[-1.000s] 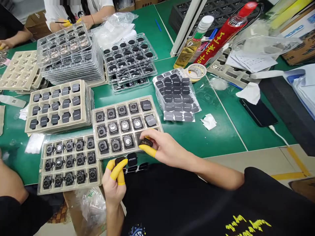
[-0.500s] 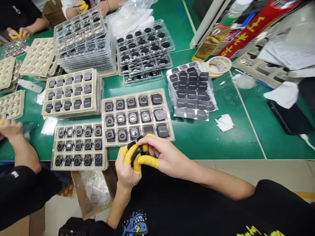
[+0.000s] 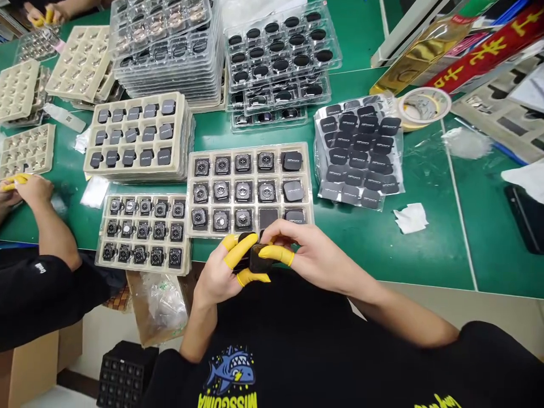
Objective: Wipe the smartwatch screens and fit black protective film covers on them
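Yellow finger covers show on both of my hands, which meet at the front edge of a beige tray (image 3: 250, 177) of black watch-like pieces. Between them is a dark, flat, rounded piece (image 3: 260, 258). My left hand (image 3: 225, 269) grips dark parts at its left side, partly hidden by the fingers. My right hand (image 3: 304, 255) pinches the piece from the right, thumb on its face. Square black pads fill the tray's right column. A stack of dark printed stickers on clear sheets (image 3: 359, 150) lies right of the tray.
Another filled tray (image 3: 142, 233) lies at left, with stacked trays (image 3: 136, 136) behind. Clear trays (image 3: 283, 56) stand at the back. Tape (image 3: 425, 107), crumpled tissue (image 3: 411, 218) and a phone (image 3: 527, 218) are at right. A co-worker's hand (image 3: 36, 190) is at far left.
The camera view has shifted, and the table's things appear larger. The dark piece between my hands has turned to show a broad flat face, and my left fingers have spread wider around it.
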The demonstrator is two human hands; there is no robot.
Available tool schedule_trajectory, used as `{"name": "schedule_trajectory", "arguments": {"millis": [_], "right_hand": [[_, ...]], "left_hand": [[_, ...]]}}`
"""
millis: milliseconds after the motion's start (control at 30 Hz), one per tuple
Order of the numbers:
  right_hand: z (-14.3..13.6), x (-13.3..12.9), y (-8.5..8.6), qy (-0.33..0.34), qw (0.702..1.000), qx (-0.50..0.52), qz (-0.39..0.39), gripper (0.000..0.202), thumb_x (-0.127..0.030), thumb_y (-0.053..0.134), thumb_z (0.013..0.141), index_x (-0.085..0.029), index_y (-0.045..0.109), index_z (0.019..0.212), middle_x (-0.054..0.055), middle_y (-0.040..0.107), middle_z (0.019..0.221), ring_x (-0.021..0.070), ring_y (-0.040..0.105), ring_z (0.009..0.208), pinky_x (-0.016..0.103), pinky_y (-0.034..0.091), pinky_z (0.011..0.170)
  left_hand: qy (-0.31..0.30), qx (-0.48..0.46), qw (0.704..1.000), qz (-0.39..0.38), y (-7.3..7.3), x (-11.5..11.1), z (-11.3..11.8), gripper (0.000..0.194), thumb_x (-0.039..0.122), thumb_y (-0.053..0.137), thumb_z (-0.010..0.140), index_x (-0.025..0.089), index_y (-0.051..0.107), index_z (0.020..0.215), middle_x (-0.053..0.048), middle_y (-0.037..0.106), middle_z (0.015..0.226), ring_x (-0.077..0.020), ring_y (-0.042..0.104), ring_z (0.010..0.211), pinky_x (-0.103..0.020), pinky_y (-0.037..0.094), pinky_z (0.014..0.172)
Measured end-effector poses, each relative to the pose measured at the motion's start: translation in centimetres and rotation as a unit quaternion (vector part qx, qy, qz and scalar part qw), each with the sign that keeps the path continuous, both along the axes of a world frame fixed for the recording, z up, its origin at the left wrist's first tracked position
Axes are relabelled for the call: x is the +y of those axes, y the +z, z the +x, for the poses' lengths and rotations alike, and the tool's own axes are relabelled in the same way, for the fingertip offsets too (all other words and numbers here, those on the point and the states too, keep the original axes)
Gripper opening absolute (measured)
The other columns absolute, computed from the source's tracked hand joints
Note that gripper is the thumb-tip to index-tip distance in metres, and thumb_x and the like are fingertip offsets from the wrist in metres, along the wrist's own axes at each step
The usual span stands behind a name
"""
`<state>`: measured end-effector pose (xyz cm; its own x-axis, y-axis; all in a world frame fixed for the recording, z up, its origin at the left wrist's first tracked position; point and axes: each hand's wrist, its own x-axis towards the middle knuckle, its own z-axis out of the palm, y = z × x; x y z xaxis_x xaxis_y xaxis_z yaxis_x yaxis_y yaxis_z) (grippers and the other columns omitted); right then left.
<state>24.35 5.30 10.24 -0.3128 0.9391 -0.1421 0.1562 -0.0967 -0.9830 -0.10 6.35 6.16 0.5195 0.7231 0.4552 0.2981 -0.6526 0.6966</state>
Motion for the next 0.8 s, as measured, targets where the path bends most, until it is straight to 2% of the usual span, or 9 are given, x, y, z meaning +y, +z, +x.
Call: {"name": "schedule_trajectory", "arguments": {"millis": [100,200,333,433,533,633,700,733,800], "right_hand": [[0.1,0.0,-0.2,0.01,0.999,-0.011,0.029,0.028,-0.051,0.07,0.109,-0.024,0.071,0.1,0.002,0.074,0.089,0.0174,0.061,0.072,0.031,0.049,0.066],[0.0,0.1,-0.5,0.019,0.996,-0.036,0.08,0.02,-0.04,0.067,0.112,-0.025,0.069,0.099,0.002,0.073,0.091,0.0164,0.061,0.072,0.03,0.05,0.067],[-0.4,-0.2,-0.6,-0.034,0.967,-0.094,0.234,0.01,-0.019,0.066,0.11,-0.025,0.068,0.103,0.007,0.076,0.111,0.0207,0.073,0.094,0.034,0.06,0.082],[1.3,-0.7,-0.3,-0.087,0.936,-0.096,0.328,0.011,-0.018,0.072,0.107,-0.028,0.07,0.104,0.007,0.077,0.11,0.0225,0.075,0.097,0.037,0.062,0.084],[6.5,-0.4,-0.7,-0.175,0.929,-0.105,0.308,0.012,-0.021,0.082,0.103,-0.029,0.073,0.102,0.004,0.078,0.099,0.022,0.074,0.09,0.039,0.06,0.08],[15.3,1.2,-2.1,-0.296,0.933,-0.146,0.143,0.025,-0.034,0.096,0.093,-0.023,0.073,0.09,0.006,0.079,0.096,0.0188,0.07,0.084,0.036,0.057,0.075],[22.0,2.6,-3.0,-0.364,0.907,-0.194,0.084,0.035,-0.039,0.099,0.089,-0.02,0.07,0.086,0.004,0.075,0.083,0.0149,0.063,0.072,0.033,0.054,0.068],[25.3,3.3,-3.3,-0.395,0.89,-0.218,0.057,0.034,-0.039,0.097,0.092,-0.018,0.071,0.09,0.003,0.073,0.082,0.0141,0.062,0.071,0.033,0.055,0.069],[30.8,4.7,-4.1,-0.445,0.858,-0.256,0.002,0.032,-0.041,0.085,0.103,-0.014,0.075,0.116,0.008,0.079,0.109,0.0185,0.072,0.09,0.038,0.065,0.084]], "left_hand": [[-0.004,-0.018,1.0,-0.011,0.0,0.1,0.2,0.077,0.051,0.089,0.095,0.027,0.061,0.163,-0.011,0.081,0.124,-0.0249,0.082,0.108,-0.035,0.071,0.095],[0.003,-0.025,1.0,-0.011,-0.1,0.1,0.5,0.069,0.047,0.09,0.095,0.024,0.065,0.155,-0.011,0.081,0.123,-0.0251,0.081,0.107,-0.038,0.071,0.094],[0.032,-0.043,0.998,-0.013,-0.9,0.4,1.2,0.059,0.047,0.09,0.093,0.023,0.071,0.144,-0.01,0.082,0.118,-0.0245,0.08,0.103,-0.038,0.07,0.09],[0.063,-0.058,0.995,-0.052,-2.3,0.6,1.2,0.053,0.056,0.087,0.093,0.022,0.076,0.133,-0.01,0.084,0.114,-0.0256,0.08,0.101,-0.042,0.069,0.094],[0.072,-0.094,0.988,-0.1,-3.8,0.4,0.3,0.054,0.059,0.093,0.086,0.023,0.082,0.124,-0.01,0.086,0.11,-0.0278,0.081,0.102,-0.046,0.067,0.101],[0.075,-0.139,0.971,-0.18,-5.2,-0.3,-1.0,0.059,0.053,0.105,0.072,0.023,0.086,0.119,-0.011,0.087,0.107,-0.0302,0.081,0.102,-0.045,0.068,0.096],[0.112,-0.187,0.945,-0.244,-6.1,-0.5,-1.7,0.066,0.052,0.111,0.06,0.023,0.087,0.114,-0.011,0.086,0.104,-0.0292,0.081,0.092,-0.041,0.07,0.083],[0.143,-0.214,0.929,-0.267,-6.5,-0.5,-1.9,0.071,0.053,0.112,0.054,0.023,0.087,0.113,-0.01,0.086,0.103,-0.0288,0.081,0.09,-0.04,0.07,0.079],[0.16,-0.24,0.912,-0.29,-7.0,-0.2,-2.3,0.071,0.052,0.114,0.048,0.022,0.087,0.108,-0.008,0.086,0.101,-0.0283,0.082,0.088,-0.037,0.07,0.074]]}}
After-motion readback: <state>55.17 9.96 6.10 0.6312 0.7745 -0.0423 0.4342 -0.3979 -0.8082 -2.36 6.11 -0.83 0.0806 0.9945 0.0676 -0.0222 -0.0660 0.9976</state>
